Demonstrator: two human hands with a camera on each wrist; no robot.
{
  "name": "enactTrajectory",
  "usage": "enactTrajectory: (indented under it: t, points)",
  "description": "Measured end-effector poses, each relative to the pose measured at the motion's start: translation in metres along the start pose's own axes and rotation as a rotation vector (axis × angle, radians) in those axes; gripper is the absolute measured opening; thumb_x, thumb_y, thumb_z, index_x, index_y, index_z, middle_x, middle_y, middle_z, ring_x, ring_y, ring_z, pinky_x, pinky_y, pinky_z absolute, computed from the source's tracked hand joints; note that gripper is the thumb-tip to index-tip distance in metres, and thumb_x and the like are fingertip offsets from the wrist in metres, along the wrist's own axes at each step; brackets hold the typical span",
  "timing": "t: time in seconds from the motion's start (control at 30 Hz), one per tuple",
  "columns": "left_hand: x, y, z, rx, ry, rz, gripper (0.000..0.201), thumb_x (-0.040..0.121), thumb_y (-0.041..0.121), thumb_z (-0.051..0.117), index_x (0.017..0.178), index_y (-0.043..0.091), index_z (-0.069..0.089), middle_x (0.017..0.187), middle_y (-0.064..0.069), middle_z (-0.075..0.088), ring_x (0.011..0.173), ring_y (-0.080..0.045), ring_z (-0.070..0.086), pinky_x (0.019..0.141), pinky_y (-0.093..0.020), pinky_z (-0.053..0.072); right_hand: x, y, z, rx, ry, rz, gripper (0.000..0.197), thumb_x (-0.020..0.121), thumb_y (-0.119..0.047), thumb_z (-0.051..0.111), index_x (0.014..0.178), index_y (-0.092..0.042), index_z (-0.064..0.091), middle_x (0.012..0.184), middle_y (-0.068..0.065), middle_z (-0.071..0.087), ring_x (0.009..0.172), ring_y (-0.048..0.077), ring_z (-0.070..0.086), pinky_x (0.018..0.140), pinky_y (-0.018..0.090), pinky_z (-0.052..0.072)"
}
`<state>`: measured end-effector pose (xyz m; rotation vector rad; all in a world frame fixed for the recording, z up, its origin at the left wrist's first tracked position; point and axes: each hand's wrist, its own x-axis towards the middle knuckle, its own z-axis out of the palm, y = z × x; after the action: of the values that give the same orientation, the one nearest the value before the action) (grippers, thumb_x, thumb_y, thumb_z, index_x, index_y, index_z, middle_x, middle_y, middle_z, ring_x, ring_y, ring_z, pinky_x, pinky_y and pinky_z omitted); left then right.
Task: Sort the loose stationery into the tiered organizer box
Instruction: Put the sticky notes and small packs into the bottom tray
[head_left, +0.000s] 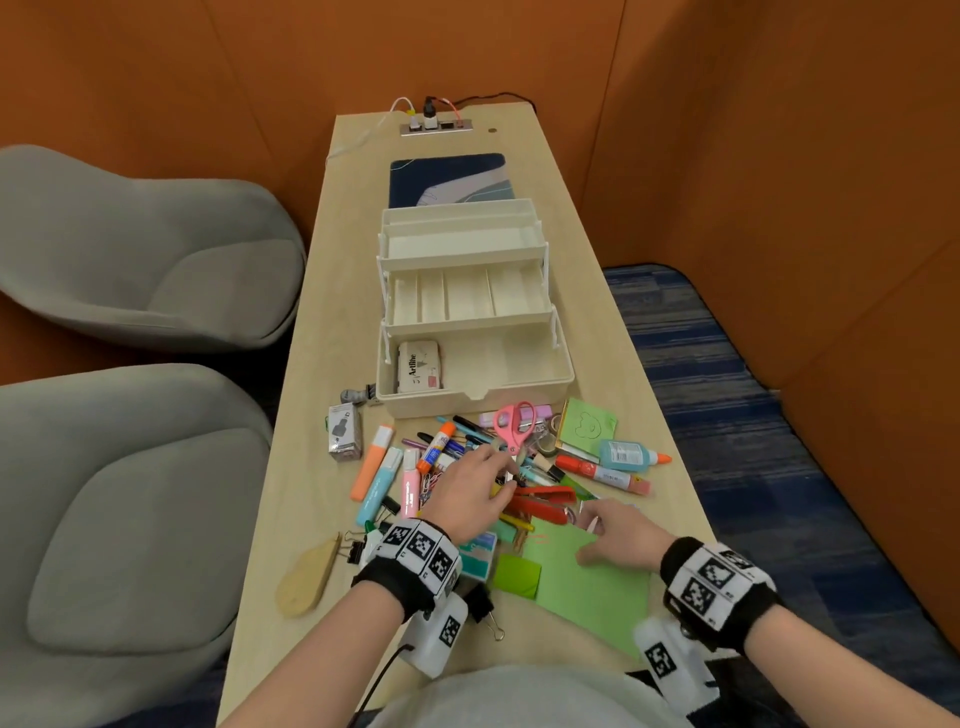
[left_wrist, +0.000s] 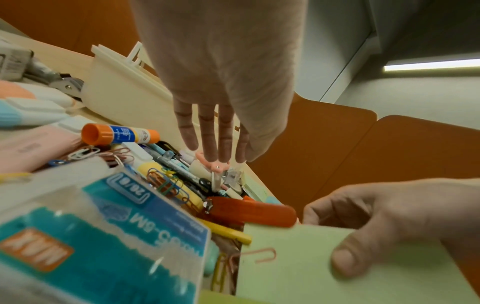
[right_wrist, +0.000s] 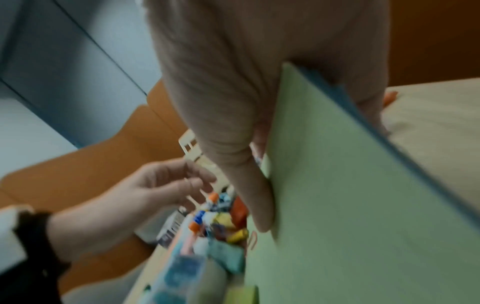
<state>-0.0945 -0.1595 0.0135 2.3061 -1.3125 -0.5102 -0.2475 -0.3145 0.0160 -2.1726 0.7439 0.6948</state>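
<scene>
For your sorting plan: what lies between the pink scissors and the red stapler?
In the head view, the left hand's fingers, pens and a paintbrush lie between the pink scissors and the red stapler.

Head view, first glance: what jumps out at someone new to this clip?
A bright heap of pens, glue and pink scissors sprawls across the table before an open cream organizer box, nearly bare except one white case in its bottom tray. The left hand reaches into the heap; the right hand pinches green paper.

Setting: office meeting booth. Orange padded partition walls (head_left: 753, 130) enclose a narrow light-wood table (head_left: 587, 270) at 12 o'clock. Power/USB socket strip (head_left: 436, 126) set into the tabletop's far end, cables plugged in. Two grey upholstered chairs (head_left: 130, 249) at 9 o'clock. Blue patterned carpet (head_left: 727, 415) at 3 o'clock.
</scene>
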Motion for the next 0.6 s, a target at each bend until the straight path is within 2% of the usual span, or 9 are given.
enactTrajectory:
  t: [0.1,0.2,0.27,0.33,0.37,0.43,0.5,0.57,0.6]
  points:
    - [0.003,0.006,-0.002,-0.019,-0.027,0.005,0.029,0.099,0.037,0.039,0.117,0.02,0.055,0.114,0.003,0.056,0.109,-0.015,0.052,0.09,-0.03,0.042,-0.012,-0.01,-0.028,-0.035,-0.026,-0.079,0.022,0.082,-0.024,0.069,0.097,-0.025,0.053,0.079,-0.014,0.038,0.076,0.005,0.044,0.06,0.014,0.031]
    - [0.005,0.015,-0.006,-0.14,-0.048,-0.054,0.042,0.1,0.049,0.029,0.12,0.021,0.052,0.121,0.0,0.059,0.106,-0.015,0.055,0.092,-0.033,0.043,-0.021,-0.021,-0.057,-0.092,-0.01,-0.128,0.015,0.085,-0.023,0.067,0.096,-0.023,0.057,0.076,-0.011,0.042,0.067,0.001,0.041,0.058,0.015,0.032]
    - [0.007,0.019,-0.008,-0.238,-0.09,-0.102,0.045,0.097,0.055,0.031,0.124,0.024,0.049,0.11,0.003,0.063,0.097,-0.013,0.057,0.086,-0.031,0.044,-0.024,-0.026,-0.074,-0.095,0.028,-0.151,0.011,0.085,-0.023,0.066,0.092,-0.023,0.058,0.074,-0.01,0.046,0.065,0.002,0.044,0.057,0.015,0.034]
    - [0.008,0.021,-0.007,-0.419,-0.165,-0.149,0.045,0.093,0.056,0.043,0.125,0.026,0.046,0.104,0.008,0.065,0.093,-0.011,0.061,0.084,-0.03,0.049,-0.025,-0.03,-0.086,-0.069,0.052,-0.189,0.008,0.086,-0.022,0.065,0.085,-0.026,0.058,0.073,-0.008,0.05,0.065,0.004,0.047,0.058,0.015,0.037]
    - [0.009,0.019,-0.006,-0.528,-0.188,-0.176,0.043,0.09,0.052,0.053,0.123,0.026,0.047,0.103,0.008,0.067,0.089,-0.01,0.064,0.081,-0.03,0.052,-0.024,-0.032,-0.091,-0.045,0.061,-0.207,0.01,0.086,-0.021,0.065,0.082,-0.027,0.058,0.073,-0.007,0.052,0.065,0.005,0.048,0.06,0.016,0.039]
    - [0.01,0.014,-0.007,-0.69,-0.204,-0.224,0.035,0.085,0.033,0.067,0.114,0.021,0.051,0.099,0.003,0.07,0.08,-0.01,0.065,0.077,-0.028,0.054,-0.02,-0.031,-0.099,0.04,0.071,-0.229,0.013,0.086,-0.02,0.066,0.079,-0.029,0.06,0.074,-0.006,0.053,0.065,0.006,0.049,0.062,0.018,0.041]
    - [0.011,0.009,-0.008,-0.773,-0.194,-0.247,0.023,0.084,0.017,0.069,0.103,0.016,0.055,0.092,-0.001,0.069,0.081,-0.013,0.063,0.082,-0.034,0.052,-0.013,-0.028,-0.104,0.136,0.05,-0.245,0.01,0.085,-0.019,0.067,0.081,-0.026,0.063,0.076,-0.004,0.053,0.066,0.008,0.052,0.065,0.02,0.043]
    - [0.011,0.004,-0.012,-0.825,-0.183,-0.263,0.014,0.086,0.013,0.067,0.093,0.017,0.055,0.085,0.002,0.065,0.083,-0.014,0.061,0.089,-0.04,0.048,-0.004,-0.025,-0.103,0.24,0.01,-0.257,0.005,0.085,-0.018,0.068,0.086,-0.022,0.064,0.08,-0.001,0.052,0.069,0.012,0.054,0.067,0.022,0.045]
    - [0.012,0.003,-0.014,-0.85,-0.188,-0.272,0.012,0.087,0.014,0.065,0.091,0.018,0.054,0.084,0.002,0.065,0.083,-0.015,0.061,0.089,-0.04,0.048,-0.002,-0.025,-0.103,0.275,-0.006,-0.259,0.003,0.086,-0.019,0.067,0.088,-0.02,0.065,0.08,-0.001,0.052,0.07,0.011,0.054,0.066,0.021,0.045]
